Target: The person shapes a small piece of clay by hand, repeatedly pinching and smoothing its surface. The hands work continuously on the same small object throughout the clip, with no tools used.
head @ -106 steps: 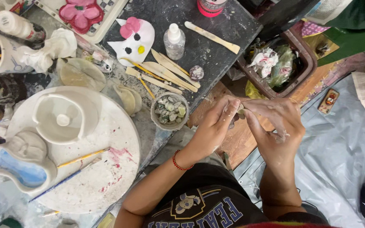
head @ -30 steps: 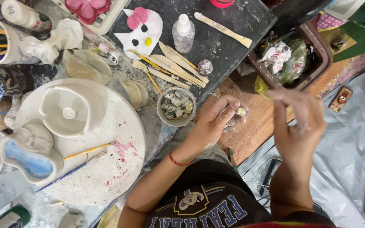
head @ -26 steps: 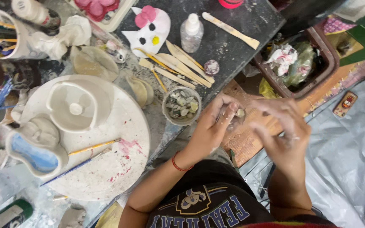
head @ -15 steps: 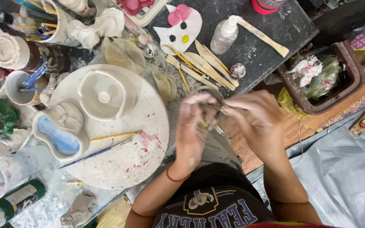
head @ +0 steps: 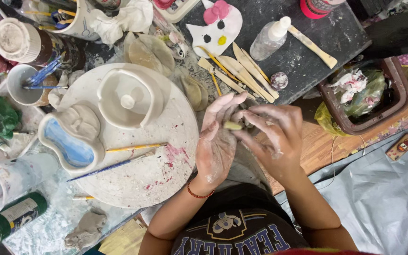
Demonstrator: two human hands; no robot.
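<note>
At the left edge of the tabletop a cup [head: 28, 84] holds blue brushes, and on the round board [head: 138, 174] a heart-shaped dish [head: 72, 141] holds blue paint. The left hand [head: 218, 141], fingers spread, cups a small clay piece [head: 233, 125], perhaps to support it, at the board's right edge, and the right hand [head: 272, 137] pinches it. At the right edge, a brown bin [head: 393, 85] holds crumpled wrappers.

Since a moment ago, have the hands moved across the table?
Yes. The left hand and right hand came off the wooden board toward the round white turntable, judged against the brown bin.
</note>
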